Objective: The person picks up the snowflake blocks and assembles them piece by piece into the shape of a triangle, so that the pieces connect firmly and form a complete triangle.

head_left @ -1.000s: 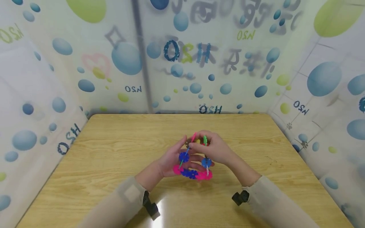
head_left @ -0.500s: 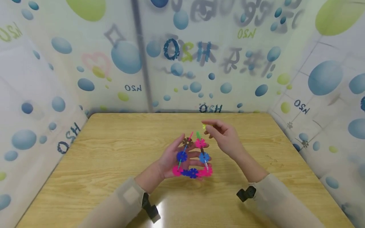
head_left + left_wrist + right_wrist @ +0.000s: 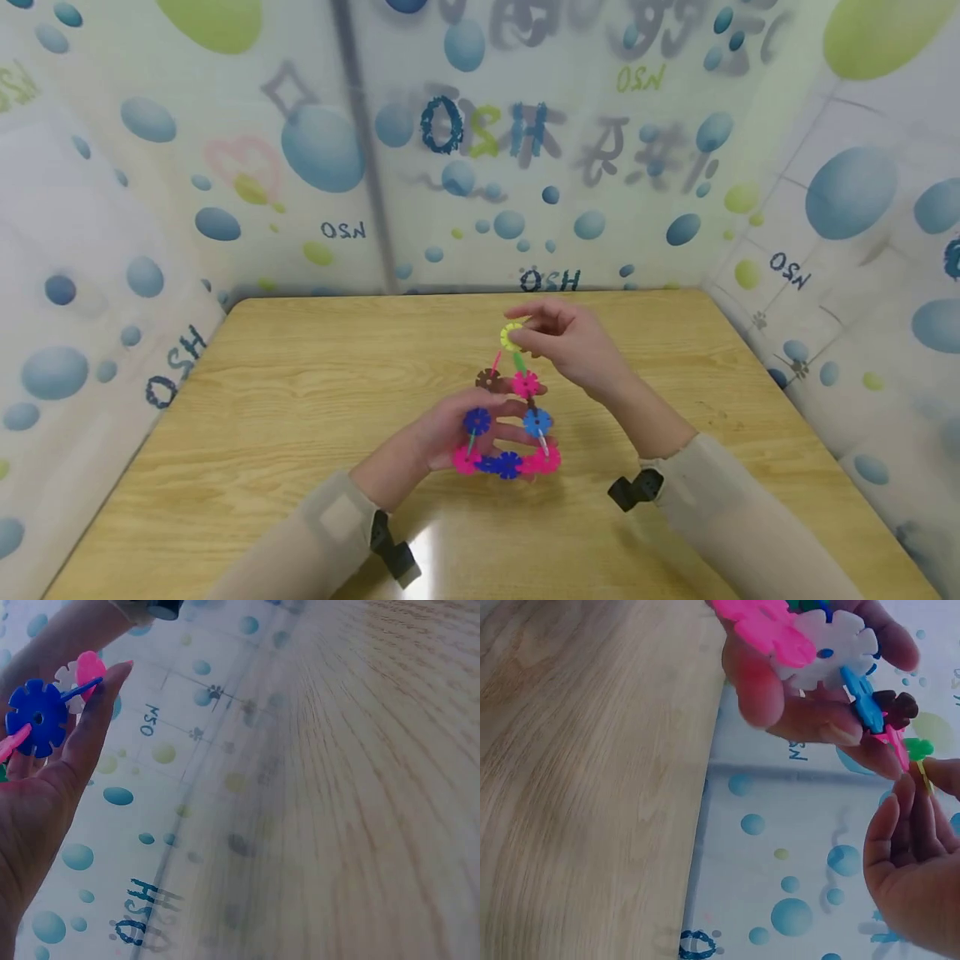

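Interlocking plastic snowflake discs form an upright chain point(image 3: 508, 465) bent into a frame in the head view. My left hand point(image 3: 446, 425) holds it, thumb across the left side near a blue disc point(image 3: 477, 421) and fingers spread behind. Toward the top are a brown disc point(image 3: 488, 381), a pink disc point(image 3: 525, 384) and a green disc point(image 3: 520, 362). My right hand point(image 3: 581, 350) pinches a yellow disc point(image 3: 511, 336) between thumb and fingers, right at the green disc's upper end. In the right wrist view a white disc point(image 3: 836, 652) shows edge to edge with pink ones.
The hands are above a wooden table point(image 3: 315, 358). A pale wall covering point(image 3: 300, 250) printed with blue and green bubbles rises behind the table's far edge and at both sides. A small black camera point(image 3: 636, 490) sits on the right wrist.
My right hand drew away from the chain's top with the yellow disc, then came back left to the top. My left thumb has moved from upright to lying across the chain.
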Tool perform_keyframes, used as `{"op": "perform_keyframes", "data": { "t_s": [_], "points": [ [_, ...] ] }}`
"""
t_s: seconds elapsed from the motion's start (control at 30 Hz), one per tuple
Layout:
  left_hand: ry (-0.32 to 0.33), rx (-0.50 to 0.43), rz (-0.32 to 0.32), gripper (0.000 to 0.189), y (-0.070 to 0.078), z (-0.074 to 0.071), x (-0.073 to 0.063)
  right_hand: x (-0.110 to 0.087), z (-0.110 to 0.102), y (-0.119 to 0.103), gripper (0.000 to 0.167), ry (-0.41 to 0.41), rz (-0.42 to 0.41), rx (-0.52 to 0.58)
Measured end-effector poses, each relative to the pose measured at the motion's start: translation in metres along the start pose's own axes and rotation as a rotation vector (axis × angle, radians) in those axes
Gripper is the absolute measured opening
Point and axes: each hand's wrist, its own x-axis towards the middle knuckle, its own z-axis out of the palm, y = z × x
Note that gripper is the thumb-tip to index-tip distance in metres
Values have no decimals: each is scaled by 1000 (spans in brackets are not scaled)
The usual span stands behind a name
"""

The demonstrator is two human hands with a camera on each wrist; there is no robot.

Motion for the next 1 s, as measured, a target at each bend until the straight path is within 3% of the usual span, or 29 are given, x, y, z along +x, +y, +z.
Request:
{"op": "perform_keyframes", "data": {
  "t_s": [0.17,0.37,0.63,1.0],
  "points": [
    [-42,-52,42,39,-1,1,0,3,5,-5,23,-11,9,-34],
    [-34,-36,35,34,-2,1,0,5,9,-6,22,1,8,-76],
    [-152,-75,50,44,1,2,1,7,11,-9,19,-9,29,-86],
    [-106,-45,32,46,2,2,0,7,12,-7,18,12,36,-56]
  ]
}}
